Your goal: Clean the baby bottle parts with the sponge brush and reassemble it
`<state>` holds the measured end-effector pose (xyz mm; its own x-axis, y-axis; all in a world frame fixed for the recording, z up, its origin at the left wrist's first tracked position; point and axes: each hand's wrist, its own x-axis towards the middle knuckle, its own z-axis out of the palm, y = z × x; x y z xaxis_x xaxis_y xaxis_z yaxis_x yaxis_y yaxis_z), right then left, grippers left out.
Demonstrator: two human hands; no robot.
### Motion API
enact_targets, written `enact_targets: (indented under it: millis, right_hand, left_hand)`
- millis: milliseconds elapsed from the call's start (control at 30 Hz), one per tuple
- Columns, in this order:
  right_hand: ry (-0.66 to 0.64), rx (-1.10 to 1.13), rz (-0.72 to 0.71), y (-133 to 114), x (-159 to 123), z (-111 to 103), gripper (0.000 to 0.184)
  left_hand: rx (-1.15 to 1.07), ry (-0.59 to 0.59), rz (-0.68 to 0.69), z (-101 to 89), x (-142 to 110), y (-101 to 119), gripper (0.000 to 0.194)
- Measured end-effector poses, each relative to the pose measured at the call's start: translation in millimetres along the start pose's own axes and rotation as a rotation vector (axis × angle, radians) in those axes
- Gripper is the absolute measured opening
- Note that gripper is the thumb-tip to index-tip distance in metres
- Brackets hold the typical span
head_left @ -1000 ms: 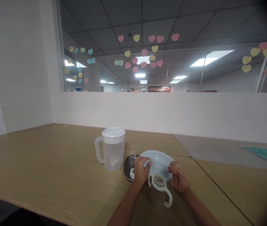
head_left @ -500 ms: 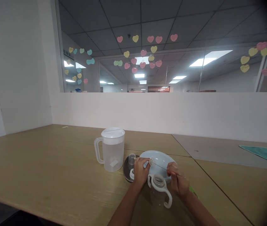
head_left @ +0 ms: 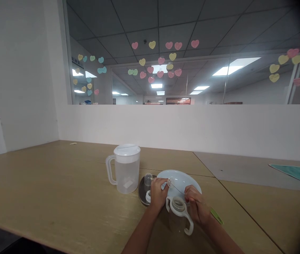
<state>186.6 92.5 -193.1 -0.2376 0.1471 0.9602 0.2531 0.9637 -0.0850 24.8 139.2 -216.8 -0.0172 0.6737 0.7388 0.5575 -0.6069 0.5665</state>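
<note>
The person's left hand (head_left: pixel 158 193) pinches a small clear nipple (head_left: pixel 169 182) between thumb and fingers, holding it above the pale blue bowl (head_left: pixel 192 179). The right hand (head_left: pixel 196 203) is closed around a thin wire-handled brush (head_left: pixel 217 216) — its slender shaft runs from the fist across to the nipple, while its green end shows beyond the wrist, on the other side of the hand. Where exactly the tip of the shaft sits in the nipple is too small to tell. Just below the two hands, on the near side of the bowl, a clear bottle (head_left: pixel 177 221) stands open on the table (head_left: pixel 67 197), a white two-handled ring (head_left: pixel 189 225) around its neck. Left of the bowl lies a dark round tray (head_left: pixel 142 197), partly hidden by the left hand; on it are a clear dome-shaped cap (head_left: pixel 148 179) and a white collar (head_left: pixel 148 196) (only part of the collar shows past the hand). Beside the tray, farther left, stands a translucent pitcher (head_left: pixel 127 173) with a white lid, its handle pointing left. A teal cloth (head_left: pixel 297 173) lies well apart at the far right, on the grey part of the tabletop.
</note>
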Motion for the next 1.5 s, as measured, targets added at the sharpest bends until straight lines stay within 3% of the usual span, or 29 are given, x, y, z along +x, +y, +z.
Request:
enact_targets:
  millis: [400, 567, 733, 1200, 1500]
  right_hand:
    - [0.006, -0.032, -0.043, -7, 6, -1, 0.027]
    - [0.098, -0.173, -0.102, 0, 4, -7, 0.017]
    - [0.139, -0.302, -0.136, 10, -1, -14, 0.021]
    - [0.195, -0.238, -0.11, 15, -6, -11, 0.017]
    - [0.095, -0.245, -0.072, 11, 2, -7, 0.018]
  left_hand:
    - [-0.038, 0.005, -0.008, 0.8, -1, -1, 0.023]
    - [-0.038, 0.005, -0.004, -0.6, -1, -1, 0.022]
    - [-0.034, -0.02, 0.002, -3.3, 0, 2, 0.023]
    - [-0.045, -0.025, -0.001, -1.5, 0, 3, 0.018]
    - [-0.043, -0.051, 0.016, -3.1, 1, 6, 0.019]
